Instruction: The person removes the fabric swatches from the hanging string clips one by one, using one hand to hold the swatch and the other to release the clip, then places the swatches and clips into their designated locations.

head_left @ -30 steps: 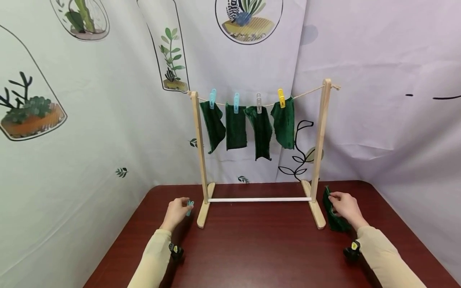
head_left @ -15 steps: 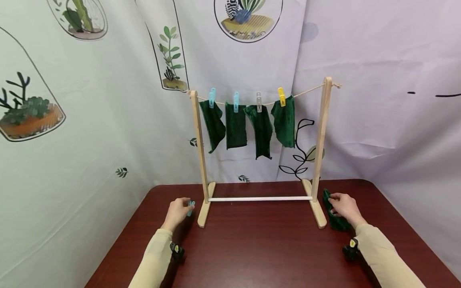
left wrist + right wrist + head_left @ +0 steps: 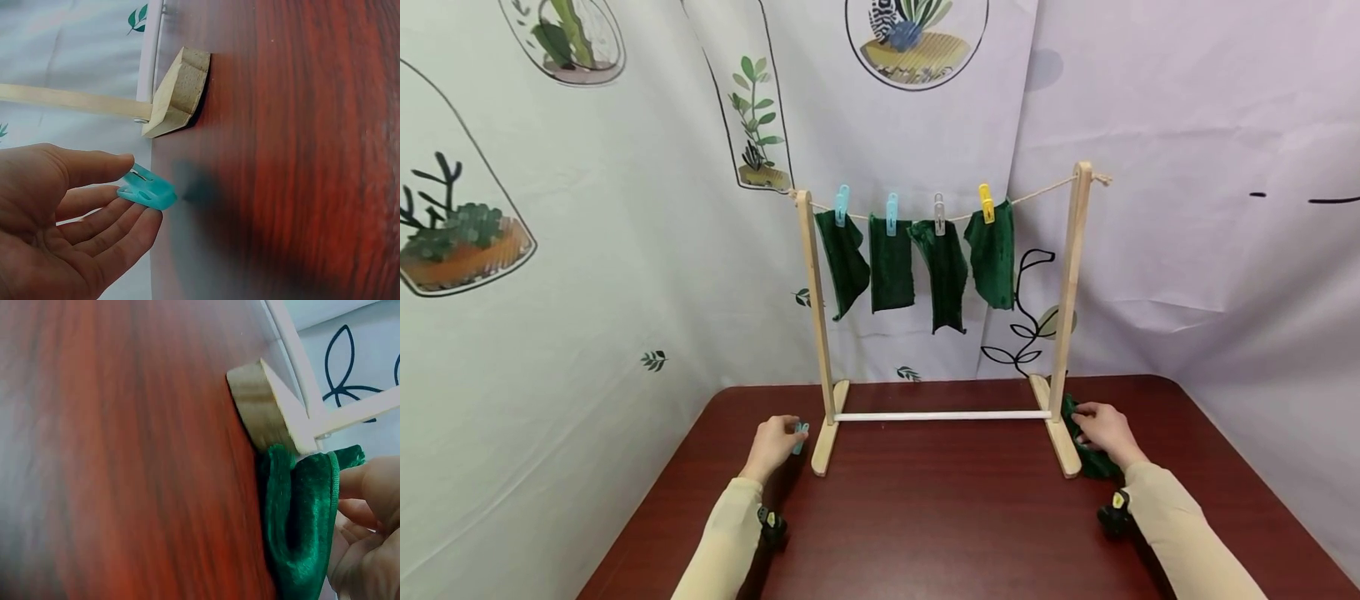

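Observation:
My left hand (image 3: pixel 772 446) pinches a light blue clothespin (image 3: pixel 150 190) between thumb and fingers, left of the rack's left foot. On the other side my right hand (image 3: pixel 1107 433) grips a green velvety cloth (image 3: pixel 306 519), which hangs folded beside the rack's right foot (image 3: pixel 265 403) and seems to touch it. Between the hands stands a wooden drying rack (image 3: pixel 1067 292) with a string (image 3: pixel 1041 192) across its top. Several green cloths (image 3: pixel 892 267) hang from that string, held by light blue clothespins (image 3: pixel 842 204), a clear clothespin (image 3: pixel 939 215) and a yellow clothespin (image 3: pixel 986 204).
The rack stands at the back of a dark red-brown table (image 3: pixel 925 517). A white crossbar (image 3: pixel 940 415) joins its feet low down. Behind it hangs a pale backdrop (image 3: pixel 662 208) printed with plants.
My right hand has shifted left with the green cloth, closer to the rack's right foot. My left hand has edged slightly right with the clothespin. The hanging cloths are unchanged.

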Demonstrator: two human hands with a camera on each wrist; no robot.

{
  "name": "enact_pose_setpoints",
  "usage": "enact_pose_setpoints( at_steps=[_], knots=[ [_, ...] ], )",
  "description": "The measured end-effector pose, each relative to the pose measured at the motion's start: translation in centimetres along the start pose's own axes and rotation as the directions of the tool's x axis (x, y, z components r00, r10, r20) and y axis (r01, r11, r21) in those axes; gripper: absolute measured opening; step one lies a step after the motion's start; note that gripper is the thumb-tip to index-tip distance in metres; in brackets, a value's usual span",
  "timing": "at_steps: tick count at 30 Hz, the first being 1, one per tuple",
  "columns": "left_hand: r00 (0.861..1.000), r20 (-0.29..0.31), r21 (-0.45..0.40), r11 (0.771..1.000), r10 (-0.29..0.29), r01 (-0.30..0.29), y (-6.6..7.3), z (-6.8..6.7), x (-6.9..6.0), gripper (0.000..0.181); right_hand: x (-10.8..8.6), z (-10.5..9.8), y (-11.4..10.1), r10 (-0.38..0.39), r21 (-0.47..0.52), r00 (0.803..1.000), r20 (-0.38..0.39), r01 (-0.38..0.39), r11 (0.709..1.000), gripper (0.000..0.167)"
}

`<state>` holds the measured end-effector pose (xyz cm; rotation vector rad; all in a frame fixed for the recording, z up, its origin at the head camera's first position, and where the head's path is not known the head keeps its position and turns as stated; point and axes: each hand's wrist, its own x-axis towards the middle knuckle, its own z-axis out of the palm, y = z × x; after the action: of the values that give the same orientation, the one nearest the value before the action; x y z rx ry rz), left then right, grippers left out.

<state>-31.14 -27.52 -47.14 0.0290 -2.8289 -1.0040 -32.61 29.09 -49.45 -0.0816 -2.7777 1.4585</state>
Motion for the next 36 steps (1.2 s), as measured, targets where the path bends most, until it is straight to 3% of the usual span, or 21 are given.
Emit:
enact_pose_setpoints(
  at_steps=[14,24,36],
  knots=[
    [1.0,0.008,-0.009,1.0,-0.015,0.015,-0.5,0.8,0.1,0.039,0.4,0.3,-0.4,0.01,-0.014,1.0,-0.01,-0.01,1.0,0.045],
    [0.999,-0.044,0.026,1.0,0.001,0.0,-0.5,1.6,0.3,0.038,0.3,0.6,-0.3,0.0,-0.03,1.0,-0.017,0.0,1.0,0.049],
    [0.998,-0.054,0.014,1.0,-0.011,0.012,-0.3,1.8,0.1,0.037,0.4,0.4,-0.3,0.002,-0.051,1.0,0.022,-0.001,0.999,0.049]
  ],
)
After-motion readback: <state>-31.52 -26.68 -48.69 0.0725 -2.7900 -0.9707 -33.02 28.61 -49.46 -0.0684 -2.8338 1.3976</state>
